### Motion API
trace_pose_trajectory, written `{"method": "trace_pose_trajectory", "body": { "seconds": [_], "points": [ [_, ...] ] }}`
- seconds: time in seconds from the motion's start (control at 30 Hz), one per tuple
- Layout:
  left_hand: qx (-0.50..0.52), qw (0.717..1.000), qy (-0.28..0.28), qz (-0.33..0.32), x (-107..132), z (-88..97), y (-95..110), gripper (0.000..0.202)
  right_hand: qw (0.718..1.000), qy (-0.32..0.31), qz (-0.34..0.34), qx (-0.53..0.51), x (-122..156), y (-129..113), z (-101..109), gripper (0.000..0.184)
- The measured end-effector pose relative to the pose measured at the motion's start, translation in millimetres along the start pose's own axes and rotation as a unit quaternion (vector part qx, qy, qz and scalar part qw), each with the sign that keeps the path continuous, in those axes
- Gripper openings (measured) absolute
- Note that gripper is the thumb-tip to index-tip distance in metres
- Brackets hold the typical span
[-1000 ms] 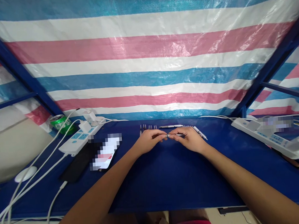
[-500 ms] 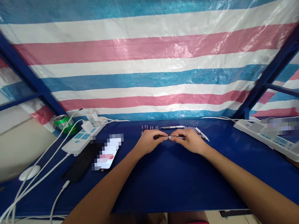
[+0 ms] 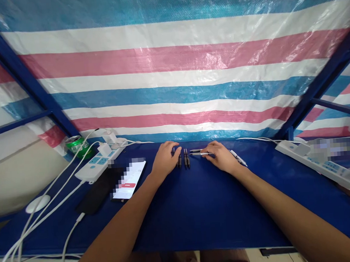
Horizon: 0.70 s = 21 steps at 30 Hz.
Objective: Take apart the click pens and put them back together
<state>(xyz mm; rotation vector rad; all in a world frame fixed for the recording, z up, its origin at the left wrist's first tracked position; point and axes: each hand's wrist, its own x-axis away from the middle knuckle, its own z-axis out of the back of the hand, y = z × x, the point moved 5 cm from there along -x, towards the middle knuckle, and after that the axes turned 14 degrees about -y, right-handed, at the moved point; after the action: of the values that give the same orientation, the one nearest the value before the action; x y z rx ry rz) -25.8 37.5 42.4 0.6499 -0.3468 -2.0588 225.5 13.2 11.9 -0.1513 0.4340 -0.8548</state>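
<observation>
Two bare hands lie palm down on a navy tabletop (image 3: 180, 210) in the head view. The left hand (image 3: 165, 160) is released, its fingertips just beside dark pen pieces (image 3: 183, 160) at twelve o'clock. The right hand (image 3: 221, 157) rests on two slim pens (image 3: 199, 153), its grip impossible to tell. A white pen (image 3: 238, 158) lies at one o'clock, a phone (image 3: 129, 180) at eleven.

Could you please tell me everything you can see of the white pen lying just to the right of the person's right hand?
The white pen lies flat on the blue tabletop, slanting with its far end toward the right hand and its near end narrowing to a point. It looks like smooth plastic. It seems to touch only the tabletop; finer details are too small to tell.
</observation>
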Motion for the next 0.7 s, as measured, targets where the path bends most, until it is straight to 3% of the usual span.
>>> {"method": "trace_pose_trajectory", "body": {
  "seconds": [0.2, 0.43, 0.7],
  "points": [
    [-0.079, 0.995, -0.032, 0.043, 3.1, -5.7, -5.9, 0.035, 0.998, -0.004, -0.015, 0.061, -4.2, 7.5, -4.7, 0.015],
    [-0.178, 0.965, -0.105, 0.163, 9.3, -11.4, -19.6, 0.054, 0.997, 0.012, -0.042, 0.069, 8.9, 23.2, 2.7, 0.022],
    [-0.14, 0.965, -0.133, 0.178, 5.0, -10.6, -34.1, 0.054, 0.995, 0.013, -0.077, 0.069, 23.9, 36.9, 6.7, 0.023]
  ]
}}
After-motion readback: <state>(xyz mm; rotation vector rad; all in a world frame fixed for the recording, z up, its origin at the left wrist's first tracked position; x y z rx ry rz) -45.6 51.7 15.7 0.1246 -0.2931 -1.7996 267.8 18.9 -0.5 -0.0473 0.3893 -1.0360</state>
